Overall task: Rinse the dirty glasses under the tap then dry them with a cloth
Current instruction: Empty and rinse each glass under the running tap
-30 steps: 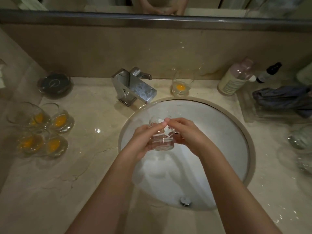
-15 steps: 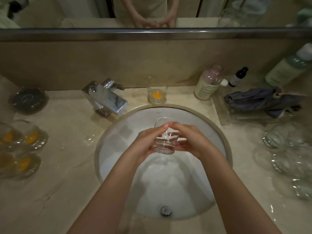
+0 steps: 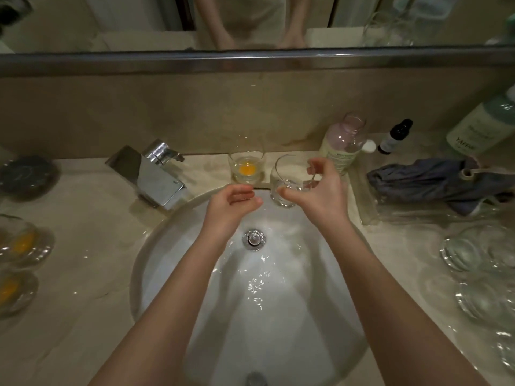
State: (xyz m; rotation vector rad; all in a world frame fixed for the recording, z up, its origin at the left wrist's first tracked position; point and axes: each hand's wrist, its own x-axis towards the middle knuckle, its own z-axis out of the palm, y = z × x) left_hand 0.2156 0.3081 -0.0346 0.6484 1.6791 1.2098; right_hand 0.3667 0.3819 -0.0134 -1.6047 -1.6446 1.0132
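My right hand [image 3: 326, 196] holds a clear rinsed glass [image 3: 281, 176] upright at the back rim of the white sink [image 3: 145, 263], thumb and fingers curled round it. Just left of it stands a dirty glass [image 3: 246, 168] with orange residue at the bottom. My left hand [image 3: 231, 204] hovers over the basin with loosely curled fingers, holding nothing. The chrome tap [image 3: 156, 176] sits at the back left, with no water visible from it. A grey cloth [image 3: 434, 179] lies in a clear tray [image 3: 370, 210] at the right.
Several dirty glasses with orange residue [image 3: 19, 243] stand on the left counter beside a dark round dish [image 3: 26, 175]. Clean glasses [image 3: 473, 254] crowd the right counter. A pink-topped bottle [image 3: 342, 146], a dropper bottle [image 3: 394, 137] and a green bottle [image 3: 479, 126] line the back wall.
Both hands held the glass over the basin; now my left hand has let go and my right hand has carried the glass to the sink's back rim.
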